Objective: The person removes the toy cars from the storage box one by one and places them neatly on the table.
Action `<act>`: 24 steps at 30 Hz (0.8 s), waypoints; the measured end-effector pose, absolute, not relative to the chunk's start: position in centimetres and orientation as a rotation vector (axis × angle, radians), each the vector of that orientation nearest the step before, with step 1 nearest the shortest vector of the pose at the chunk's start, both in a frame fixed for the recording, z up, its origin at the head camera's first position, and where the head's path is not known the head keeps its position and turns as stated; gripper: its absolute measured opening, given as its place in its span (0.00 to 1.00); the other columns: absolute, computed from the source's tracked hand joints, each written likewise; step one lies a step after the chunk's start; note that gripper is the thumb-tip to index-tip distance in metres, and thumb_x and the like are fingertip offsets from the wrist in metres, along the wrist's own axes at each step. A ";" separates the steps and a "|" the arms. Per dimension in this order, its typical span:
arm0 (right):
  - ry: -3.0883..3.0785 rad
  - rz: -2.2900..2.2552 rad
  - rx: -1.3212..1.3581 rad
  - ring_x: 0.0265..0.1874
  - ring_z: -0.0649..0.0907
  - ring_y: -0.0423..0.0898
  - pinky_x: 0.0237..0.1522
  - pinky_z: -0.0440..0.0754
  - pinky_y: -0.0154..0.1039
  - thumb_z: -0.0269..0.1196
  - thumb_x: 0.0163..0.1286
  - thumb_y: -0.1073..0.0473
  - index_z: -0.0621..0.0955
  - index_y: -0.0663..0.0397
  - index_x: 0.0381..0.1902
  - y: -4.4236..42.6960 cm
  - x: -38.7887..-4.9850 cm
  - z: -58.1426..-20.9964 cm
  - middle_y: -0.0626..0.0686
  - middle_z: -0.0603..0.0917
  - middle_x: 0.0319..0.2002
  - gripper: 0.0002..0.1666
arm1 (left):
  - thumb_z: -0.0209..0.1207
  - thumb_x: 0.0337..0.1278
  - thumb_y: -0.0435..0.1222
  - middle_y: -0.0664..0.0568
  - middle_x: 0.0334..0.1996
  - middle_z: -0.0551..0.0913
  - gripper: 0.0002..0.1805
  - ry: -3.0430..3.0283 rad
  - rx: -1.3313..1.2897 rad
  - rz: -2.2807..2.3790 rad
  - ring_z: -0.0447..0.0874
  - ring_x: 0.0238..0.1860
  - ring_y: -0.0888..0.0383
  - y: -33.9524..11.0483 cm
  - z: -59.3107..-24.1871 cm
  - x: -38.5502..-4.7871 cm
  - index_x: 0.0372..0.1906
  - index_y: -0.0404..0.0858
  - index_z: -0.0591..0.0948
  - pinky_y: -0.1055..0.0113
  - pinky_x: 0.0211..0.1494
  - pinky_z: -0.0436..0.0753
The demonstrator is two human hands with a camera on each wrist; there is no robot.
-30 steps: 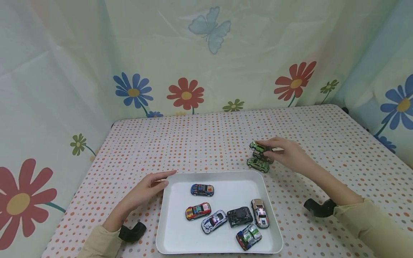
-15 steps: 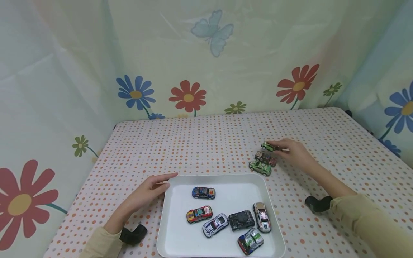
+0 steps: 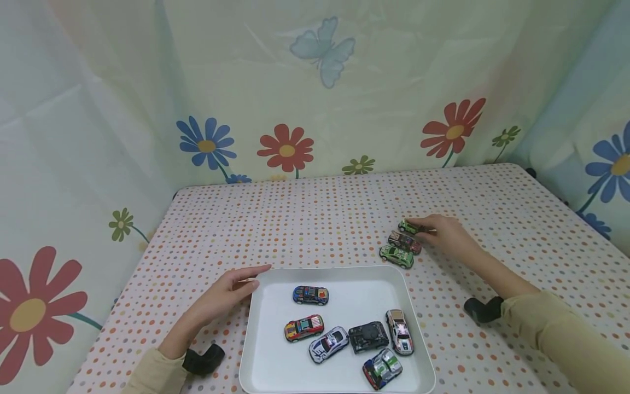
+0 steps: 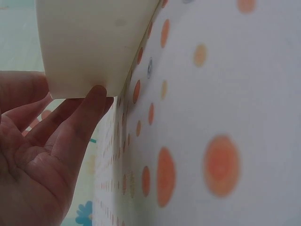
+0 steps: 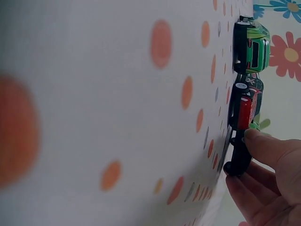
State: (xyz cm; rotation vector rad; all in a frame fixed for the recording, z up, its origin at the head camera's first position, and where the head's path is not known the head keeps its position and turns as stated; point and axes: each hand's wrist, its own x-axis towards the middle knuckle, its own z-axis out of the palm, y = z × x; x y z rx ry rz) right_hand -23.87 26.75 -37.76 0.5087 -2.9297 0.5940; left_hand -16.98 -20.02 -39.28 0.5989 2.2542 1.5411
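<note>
Thumb and fingers of my right hand (image 3: 445,235) pinch a small green toy car (image 3: 407,226), the farthest of three in a slanted row right of the tray's far edge. In the right wrist view its dark end (image 5: 241,157) shows at table level between thumb and fingers. Beside it are a brown-and-red toy car (image 3: 404,242) and a light green toy car (image 3: 396,256). My left hand (image 3: 227,290) touches the far left corner of the white tray (image 3: 244,350), fingers mostly straight; the left wrist view shows fingertips against the tray's outer wall (image 4: 94,47).
Several toy cars lie in the tray: a blue one (image 3: 310,295), a red-and-yellow one (image 3: 304,328), a white one (image 3: 328,344), a black one (image 3: 368,336), and others at the right. A dotted cloth covers the table (image 3: 295,224); a floral curtain (image 3: 384,82) hangs behind.
My right hand has shifted the pinched green toy car rightward and then slightly down to the end of the row. My left hand stays at the tray corner.
</note>
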 end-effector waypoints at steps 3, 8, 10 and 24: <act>-2.936 0.568 0.512 0.47 0.77 0.63 0.47 0.73 0.58 0.65 0.61 0.67 0.76 0.64 0.58 26.6 -23.8 -37.8 0.66 0.78 0.50 0.26 | 0.48 0.70 0.34 0.37 0.62 0.67 0.22 2.255 0.598 1.542 0.75 0.54 0.45 -20.0 -39.2 -16.9 0.66 0.33 0.68 0.59 0.52 0.76; -2.893 0.523 0.562 0.46 0.77 0.63 0.46 0.74 0.57 0.65 0.58 0.71 0.77 0.64 0.56 26.5 -23.6 -37.9 0.67 0.78 0.48 0.25 | 0.48 0.70 0.34 0.37 0.62 0.68 0.22 2.262 0.597 1.540 0.75 0.54 0.45 -20.0 -39.2 -16.9 0.65 0.33 0.68 0.59 0.52 0.76; -2.884 0.510 0.580 0.47 0.76 0.64 0.46 0.75 0.56 0.65 0.57 0.72 0.77 0.65 0.55 26.5 -23.6 -37.9 0.67 0.78 0.48 0.26 | 0.47 0.70 0.34 0.37 0.62 0.68 0.22 2.265 0.597 1.541 0.75 0.54 0.45 -20.0 -39.2 -17.0 0.65 0.33 0.68 0.58 0.52 0.76; -2.885 0.561 0.569 0.46 0.77 0.63 0.49 0.73 0.57 0.65 0.56 0.74 0.74 0.68 0.47 26.2 -23.6 -37.8 0.67 0.79 0.44 0.19 | 0.47 0.71 0.34 0.38 0.62 0.68 0.22 2.263 0.621 1.535 0.75 0.54 0.45 -20.1 -39.3 -17.0 0.66 0.32 0.67 0.60 0.52 0.76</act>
